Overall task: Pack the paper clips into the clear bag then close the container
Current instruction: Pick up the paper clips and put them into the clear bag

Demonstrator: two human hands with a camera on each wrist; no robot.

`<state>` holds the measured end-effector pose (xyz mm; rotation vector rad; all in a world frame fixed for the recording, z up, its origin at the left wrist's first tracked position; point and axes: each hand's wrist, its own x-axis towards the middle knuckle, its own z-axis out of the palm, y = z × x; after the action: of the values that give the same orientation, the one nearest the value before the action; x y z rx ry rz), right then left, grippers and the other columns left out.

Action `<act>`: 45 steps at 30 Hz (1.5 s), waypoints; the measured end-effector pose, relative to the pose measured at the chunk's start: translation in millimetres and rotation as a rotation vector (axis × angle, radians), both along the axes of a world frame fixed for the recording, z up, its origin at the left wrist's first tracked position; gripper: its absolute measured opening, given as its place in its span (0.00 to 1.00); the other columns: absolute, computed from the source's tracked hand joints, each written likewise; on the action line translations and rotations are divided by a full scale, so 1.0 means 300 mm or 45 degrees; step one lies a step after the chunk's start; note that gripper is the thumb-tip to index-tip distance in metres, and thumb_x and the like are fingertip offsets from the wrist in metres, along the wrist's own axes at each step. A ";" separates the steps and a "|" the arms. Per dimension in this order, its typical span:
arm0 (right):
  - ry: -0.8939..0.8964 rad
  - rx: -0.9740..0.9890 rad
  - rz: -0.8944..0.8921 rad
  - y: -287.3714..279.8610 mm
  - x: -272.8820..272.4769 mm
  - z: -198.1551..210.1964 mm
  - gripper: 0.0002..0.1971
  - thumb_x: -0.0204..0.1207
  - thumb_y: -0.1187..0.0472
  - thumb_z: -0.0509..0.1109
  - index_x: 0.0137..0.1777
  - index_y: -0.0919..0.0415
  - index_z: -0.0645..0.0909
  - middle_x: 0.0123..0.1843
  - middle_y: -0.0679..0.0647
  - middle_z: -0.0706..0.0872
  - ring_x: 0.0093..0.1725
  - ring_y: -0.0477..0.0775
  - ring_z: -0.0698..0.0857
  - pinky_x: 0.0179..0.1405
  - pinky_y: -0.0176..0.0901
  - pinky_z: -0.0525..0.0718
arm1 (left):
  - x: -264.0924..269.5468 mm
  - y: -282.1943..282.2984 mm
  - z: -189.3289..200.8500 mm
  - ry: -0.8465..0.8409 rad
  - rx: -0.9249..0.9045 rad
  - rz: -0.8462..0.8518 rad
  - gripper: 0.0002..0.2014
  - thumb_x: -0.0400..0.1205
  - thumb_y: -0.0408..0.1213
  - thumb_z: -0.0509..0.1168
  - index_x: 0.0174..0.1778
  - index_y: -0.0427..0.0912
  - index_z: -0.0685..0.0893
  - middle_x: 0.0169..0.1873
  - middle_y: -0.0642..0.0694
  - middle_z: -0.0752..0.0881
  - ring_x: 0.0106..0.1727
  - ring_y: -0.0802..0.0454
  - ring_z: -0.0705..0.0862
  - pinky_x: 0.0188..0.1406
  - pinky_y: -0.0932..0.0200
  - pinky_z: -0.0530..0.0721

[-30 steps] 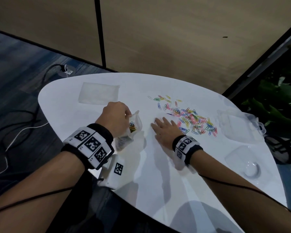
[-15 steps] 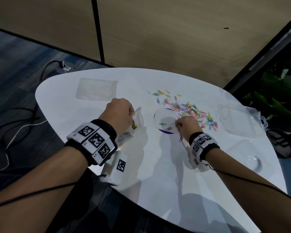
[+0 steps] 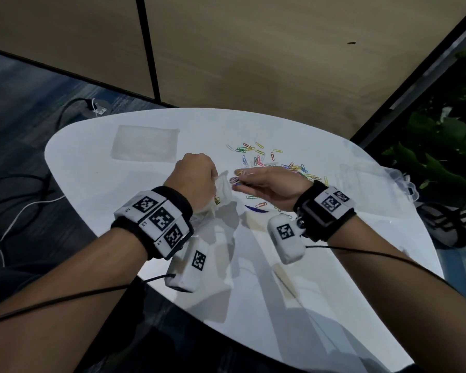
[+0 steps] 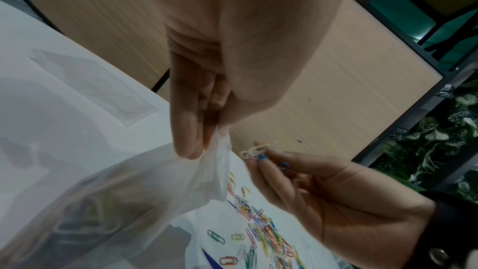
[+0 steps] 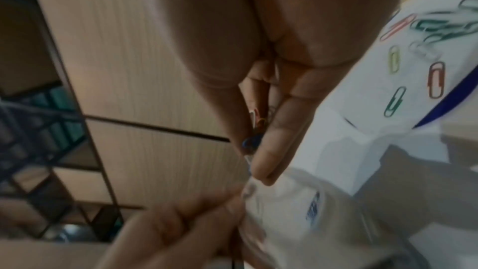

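My left hand point(image 3: 197, 175) pinches the rim of a small clear bag point(image 3: 222, 192) and holds it up over the white table point(image 3: 253, 292); several clips lie inside the bag point(image 4: 85, 218). Just right of the bag's mouth, my right hand point(image 3: 267, 183) pinches a small bunch of coloured paper clips point(image 3: 238, 176). The same bunch point(image 4: 256, 151) shows at the fingertips in the left wrist view, close to the bag's edge point(image 4: 220, 163). A loose pile of coloured paper clips point(image 3: 275, 164) lies on the table behind the right hand.
A flat clear bag point(image 3: 144, 144) lies at the table's far left. A clear plastic container point(image 3: 361, 179) sits at the right edge, beside plants point(image 3: 441, 157). Cables point(image 3: 24, 189) run over the floor on the left. A wooden wall stands behind the table.
My right hand has lifted off the table with a bunch of clips and swung left to the bag's mouth, turning palm up. The left hand has kept the bag held up.
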<state>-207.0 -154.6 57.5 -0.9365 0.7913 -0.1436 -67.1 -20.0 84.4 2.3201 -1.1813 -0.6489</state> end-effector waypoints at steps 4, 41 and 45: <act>0.088 -0.188 0.004 0.083 0.041 -0.026 0.08 0.75 0.83 0.66 0.50 0.77 0.84 0.49 0.70 0.88 0.47 0.63 0.89 0.52 0.42 0.90 | -0.023 -0.019 -0.006 0.025 -0.014 -0.012 0.11 0.83 0.29 0.63 0.50 0.40 0.92 0.44 0.37 0.91 0.45 0.37 0.91 0.49 0.46 0.92; 1.379 -2.110 0.987 -0.208 -0.347 -0.430 0.43 0.77 0.67 0.65 0.85 0.49 0.44 0.88 0.57 0.46 0.83 0.74 0.55 0.75 0.70 0.68 | 0.006 -0.010 -0.045 0.043 -0.018 0.002 0.08 0.83 0.31 0.67 0.45 0.40 0.92 0.39 0.39 0.91 0.41 0.37 0.91 0.46 0.46 0.93; 1.277 -2.124 0.800 -0.249 -0.321 -0.429 0.28 0.73 0.71 0.71 0.73 0.60 0.73 0.72 0.59 0.74 0.61 0.64 0.81 0.52 0.51 0.85 | 0.012 -0.017 -0.050 0.037 -0.024 -0.008 0.07 0.83 0.32 0.67 0.45 0.40 0.92 0.38 0.39 0.91 0.41 0.37 0.92 0.46 0.46 0.93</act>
<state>-303.4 -229.2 -71.1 -2.9302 1.1852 0.3313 -63.5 -25.1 69.6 2.2845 -1.1770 -0.6683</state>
